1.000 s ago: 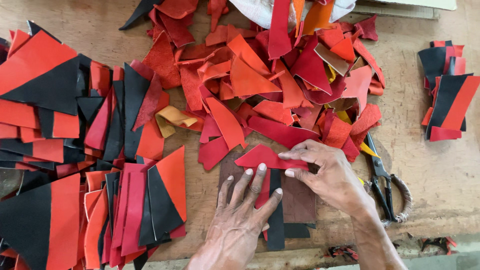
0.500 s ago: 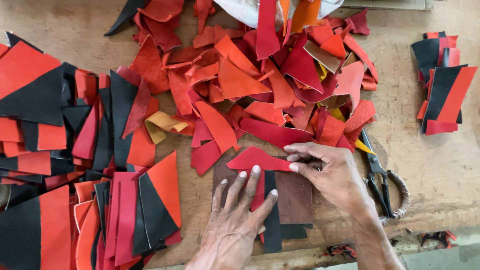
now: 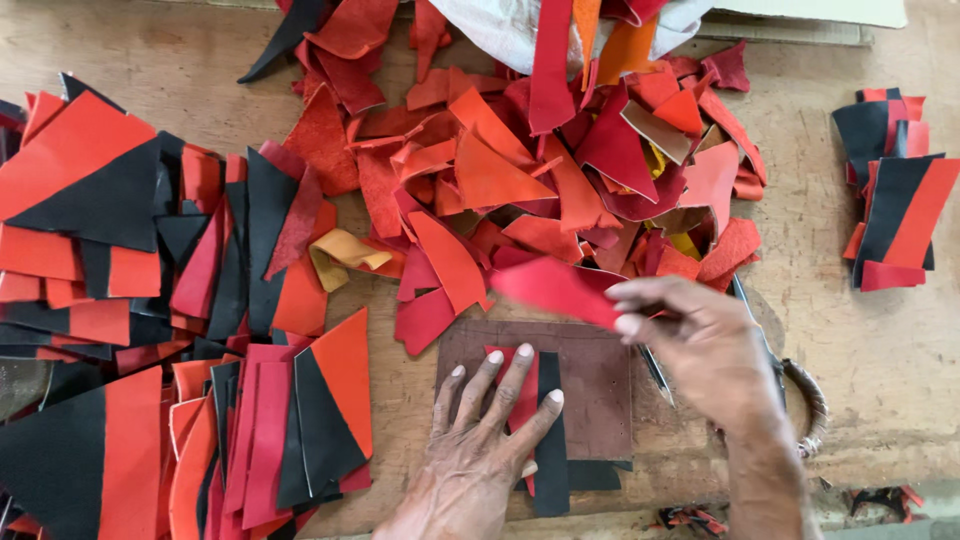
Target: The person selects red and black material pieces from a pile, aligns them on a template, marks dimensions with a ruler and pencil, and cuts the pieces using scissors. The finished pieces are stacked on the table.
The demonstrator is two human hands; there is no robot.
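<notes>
Here, red and black leather strips [image 3: 535, 410] are pressed flat by the spread left hand [image 3: 480, 450]; a red leather scrap [image 3: 555, 288] is pinched by the right hand [image 3: 700, 340], not yet laid down, with a loose heap of red and orange leather offcuts [image 3: 540, 170] unsorted.

You have two hands in view: left hand [image 3: 478, 455], right hand [image 3: 700, 345]. One brown rectangular piece [image 3: 595, 385], one white bag [image 3: 500, 30], one small right-side stack [image 3: 893, 190].

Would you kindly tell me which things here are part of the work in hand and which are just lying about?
In hand:
- left hand, pressing the red and black leather strips
- brown rectangular leather pad beneath them
- right hand, pinching a red leather scrap

Lying about:
- heap of red and orange offcuts
- small red-and-black stack at right
- mustard curled scrap
</notes>
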